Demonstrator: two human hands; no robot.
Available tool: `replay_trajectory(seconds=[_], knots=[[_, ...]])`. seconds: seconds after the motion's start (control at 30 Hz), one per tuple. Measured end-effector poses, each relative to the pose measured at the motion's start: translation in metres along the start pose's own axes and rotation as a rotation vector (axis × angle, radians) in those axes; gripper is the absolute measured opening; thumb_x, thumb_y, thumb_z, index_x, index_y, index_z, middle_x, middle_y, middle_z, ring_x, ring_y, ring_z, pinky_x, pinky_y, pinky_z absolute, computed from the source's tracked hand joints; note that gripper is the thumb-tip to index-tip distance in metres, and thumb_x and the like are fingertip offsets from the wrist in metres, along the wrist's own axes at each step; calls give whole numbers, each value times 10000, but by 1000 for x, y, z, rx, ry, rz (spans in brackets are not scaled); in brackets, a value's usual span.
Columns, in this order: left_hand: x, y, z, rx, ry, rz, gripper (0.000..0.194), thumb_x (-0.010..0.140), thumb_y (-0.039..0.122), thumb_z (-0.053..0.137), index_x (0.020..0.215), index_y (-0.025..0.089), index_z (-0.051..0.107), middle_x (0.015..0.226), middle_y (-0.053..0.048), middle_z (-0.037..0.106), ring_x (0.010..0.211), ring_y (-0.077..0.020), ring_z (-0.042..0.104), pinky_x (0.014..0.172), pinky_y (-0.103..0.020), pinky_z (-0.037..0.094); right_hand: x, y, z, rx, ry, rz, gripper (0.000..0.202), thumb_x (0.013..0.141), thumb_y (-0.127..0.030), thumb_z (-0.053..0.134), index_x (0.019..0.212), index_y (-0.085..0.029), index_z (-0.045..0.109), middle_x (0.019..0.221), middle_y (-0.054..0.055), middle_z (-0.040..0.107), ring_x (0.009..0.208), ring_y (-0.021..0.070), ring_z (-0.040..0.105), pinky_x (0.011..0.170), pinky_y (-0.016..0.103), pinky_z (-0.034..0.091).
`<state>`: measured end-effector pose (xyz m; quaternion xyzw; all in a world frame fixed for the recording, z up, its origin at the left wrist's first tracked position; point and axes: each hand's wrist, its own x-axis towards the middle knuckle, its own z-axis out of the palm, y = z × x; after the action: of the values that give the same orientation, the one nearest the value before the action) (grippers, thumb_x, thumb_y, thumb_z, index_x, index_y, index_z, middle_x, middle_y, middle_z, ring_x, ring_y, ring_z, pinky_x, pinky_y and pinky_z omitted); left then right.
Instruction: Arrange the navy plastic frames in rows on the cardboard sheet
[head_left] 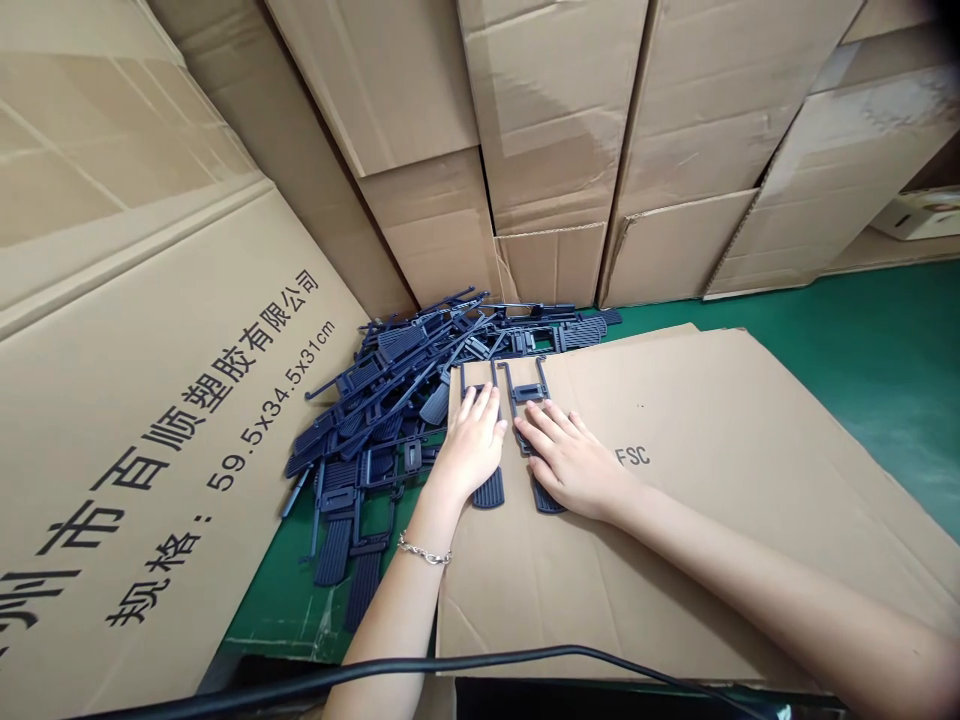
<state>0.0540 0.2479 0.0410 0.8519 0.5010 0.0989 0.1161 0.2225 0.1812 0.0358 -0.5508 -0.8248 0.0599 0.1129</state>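
Observation:
Two dark blue plastic parts, each with a thin open frame and a ribbed flat end, lie side by side on a flat cardboard sheet (675, 580). My left hand (471, 448) rests over the left plastic part (489, 492), fingers stretched forward and covering its middle. On the right plastic part (529, 393), my right hand (574, 460) lies with fingers spread, touching its middle and ribbed end. Both frames point away from me, with the ribbed ends nearer. Beside my left hand, a tangled heap of similar plastic parts (375, 430) spreads over the green table.
A large printed cardboard box (165, 420) stands along the left. More cardboard boxes (555, 130) form a wall at the back. The green table surface (847, 370) shows on the right. A black cable (465, 662) crosses the front, over my left forearm.

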Motion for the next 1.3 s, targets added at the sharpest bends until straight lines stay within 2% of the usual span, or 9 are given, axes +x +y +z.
replay_trajectory(seconds=[0.4, 0.6, 0.73, 1.3], knots=[[-1, -3, 1, 5, 0, 14, 528, 922, 314, 261, 1400, 95, 304, 1474, -100, 253, 1377, -259, 132, 1125, -442, 173, 9, -1, 1, 12, 3, -13, 501, 908, -270, 299, 1388, -144, 364, 1454, 109, 288, 1343, 316, 198, 1032, 533, 294], [-2, -3, -1, 3, -11, 10, 530, 926, 311, 251, 1407, 93, 292, 1486, -86, 222, 1378, -265, 119, 1123, -448, 175, 8, 0, 0, 10, -20, -10, 544, 942, -415, 301, 1410, -140, 330, 1479, 120, 215, 1351, 324, 171, 1037, 538, 282], [-2, -3, -2, 3, -21, 18, 522, 926, 303, 252, 1411, 115, 296, 1492, -59, 206, 1381, -267, 101, 1125, -445, 165, 8, 0, 0, 10, -30, -8, 562, 947, -451, 287, 1418, -147, 319, 1485, 122, 190, 1356, 318, 152, 1048, 531, 267], [-2, -5, -2, 17, -21, 45, 518, 922, 291, 261, 1402, 102, 317, 1480, -73, 241, 1376, -277, 116, 1128, -448, 160, 10, -5, 3, 31, -11, 10, 541, 931, -404, 327, 1414, -161, 325, 1485, 106, 199, 1350, 333, 167, 1024, 574, 271]])
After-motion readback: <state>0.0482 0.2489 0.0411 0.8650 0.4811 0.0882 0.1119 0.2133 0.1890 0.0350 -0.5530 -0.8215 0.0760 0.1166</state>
